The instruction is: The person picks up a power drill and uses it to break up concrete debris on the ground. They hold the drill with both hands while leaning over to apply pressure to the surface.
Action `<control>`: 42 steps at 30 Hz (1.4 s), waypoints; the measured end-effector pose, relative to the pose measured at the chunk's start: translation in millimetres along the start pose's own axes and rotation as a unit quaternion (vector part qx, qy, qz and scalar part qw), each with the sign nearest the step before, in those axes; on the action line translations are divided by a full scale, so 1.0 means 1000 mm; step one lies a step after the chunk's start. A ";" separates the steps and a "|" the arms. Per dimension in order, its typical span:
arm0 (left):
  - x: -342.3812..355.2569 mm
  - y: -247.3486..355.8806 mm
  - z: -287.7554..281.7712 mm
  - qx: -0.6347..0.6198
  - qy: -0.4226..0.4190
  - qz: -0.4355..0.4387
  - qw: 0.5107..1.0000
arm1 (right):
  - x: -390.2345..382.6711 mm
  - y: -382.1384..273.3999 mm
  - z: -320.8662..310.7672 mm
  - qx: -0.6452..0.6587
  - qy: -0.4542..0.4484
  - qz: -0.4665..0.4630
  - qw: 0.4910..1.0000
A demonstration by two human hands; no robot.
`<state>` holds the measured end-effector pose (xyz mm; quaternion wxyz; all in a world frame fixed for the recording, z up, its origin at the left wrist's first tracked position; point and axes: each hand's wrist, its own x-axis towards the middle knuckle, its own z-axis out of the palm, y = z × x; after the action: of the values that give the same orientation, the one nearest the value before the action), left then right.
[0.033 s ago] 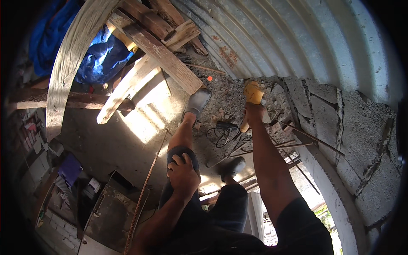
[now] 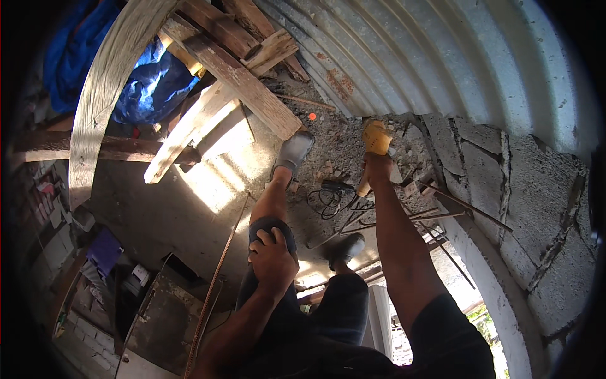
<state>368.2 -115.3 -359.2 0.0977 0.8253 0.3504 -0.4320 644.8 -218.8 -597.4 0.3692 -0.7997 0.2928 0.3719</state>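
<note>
My right hand (image 2: 379, 169) is closed round the handle of a yellow handled tool (image 2: 377, 138), held low over the rubble. The tool's wide yellow end points away from me, and a paler end shows below my fist; its exact kind is unclear. On my bent left knee (image 2: 273, 228) rests my left hand (image 2: 274, 260), fingers spread over it and holding nothing. Just left of the tool, a black cord (image 2: 325, 203) lies coiled beside a small black block (image 2: 337, 186).
Old timber beams (image 2: 237, 88) lean at the far left before a blue tarp (image 2: 151, 85). My left shoe (image 2: 294, 151) touches a beam's end. Corrugated metal sheeting (image 2: 404, 57) and a block wall (image 2: 536, 196) close off the right. Thin rods (image 2: 470, 207) stick out near my right forearm.
</note>
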 end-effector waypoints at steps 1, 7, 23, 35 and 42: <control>-0.001 0.000 -0.003 0.000 -0.004 -0.009 1.000 | -0.005 -0.003 0.001 0.000 -0.002 0.001 1.000; -0.001 0.001 -0.007 -0.004 0.008 -0.009 1.000 | 0.007 -0.018 -0.030 0.037 -0.062 -0.039 0.997; -0.005 0.001 -0.003 0.016 0.008 -0.018 1.000 | -0.074 -0.021 -0.104 0.137 -0.109 -0.003 0.985; 0.043 0.106 -0.044 -0.707 -0.217 0.009 0.673 | -0.256 0.003 -0.205 0.044 -0.159 -0.054 0.985; -0.006 0.157 -0.026 -0.858 -0.287 -0.054 0.422 | -0.333 0.052 -0.248 -0.132 -0.216 -0.252 0.934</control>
<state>486.7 -221.7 -361.5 0.8267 0.1214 0.5353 -0.1238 516.4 -383.0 -234.8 0.3964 -0.7891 -0.0573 0.4657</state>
